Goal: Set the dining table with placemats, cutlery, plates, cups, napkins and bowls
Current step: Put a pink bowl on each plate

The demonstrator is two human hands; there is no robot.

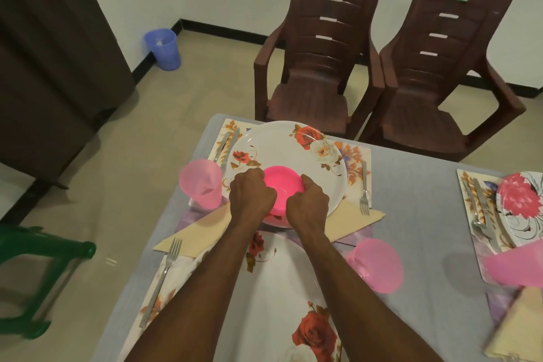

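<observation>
Hands: left hand [252, 191] and right hand [308, 202] curl round the rim of the bright pink plastic bowl [281, 189], on the far floral plate [286, 163]. Risk: off-centre release slides it; forearms may nudge the near pink cup [374, 264].

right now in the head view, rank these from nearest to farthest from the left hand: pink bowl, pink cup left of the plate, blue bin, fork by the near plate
1. pink bowl: gripped by the left hand, on the far plate.
2. pink cup: just left of that hand, on the table.
3. fork: below-left, beside the near plate.
4. blue bin: on the floor by the wall, far off.
</observation>
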